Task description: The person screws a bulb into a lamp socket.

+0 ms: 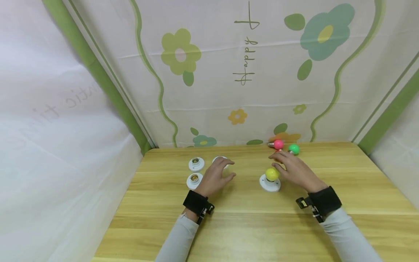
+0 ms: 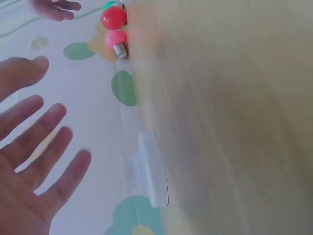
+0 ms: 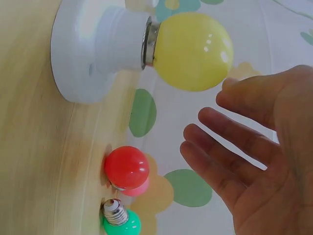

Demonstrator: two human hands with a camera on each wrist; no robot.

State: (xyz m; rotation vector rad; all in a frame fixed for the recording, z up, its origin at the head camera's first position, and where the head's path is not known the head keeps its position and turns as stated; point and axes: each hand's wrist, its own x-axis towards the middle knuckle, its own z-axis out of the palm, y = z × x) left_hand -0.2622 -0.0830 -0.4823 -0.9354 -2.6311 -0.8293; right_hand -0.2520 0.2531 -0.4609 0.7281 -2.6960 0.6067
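Observation:
A yellow light bulb [image 1: 272, 174] sits upright in a round white lamp socket [image 1: 270, 185] on the table. Its metal collar shows above the socket in the right wrist view. My right hand [image 1: 296, 171] hovers beside this bulb with spread fingers, the thumb tip [image 3: 229, 88] right at the yellow glass. Over on the left, my left hand [image 1: 214, 177] is raised above the table, holding nothing, its fingers apart. Behind it, partly hidden, lies a white socket [image 1: 220, 159]; the left wrist view shows that socket [image 2: 154, 169] from the side.
Two more white sockets, a rear one [image 1: 196, 164] and a front one [image 1: 194, 181], stand left of the left hand. At the table's back edge lie a pink bulb [image 1: 278, 144], a green bulb [image 1: 294, 149] and a red bulb [image 3: 127, 167]. A printed curtain hangs behind.

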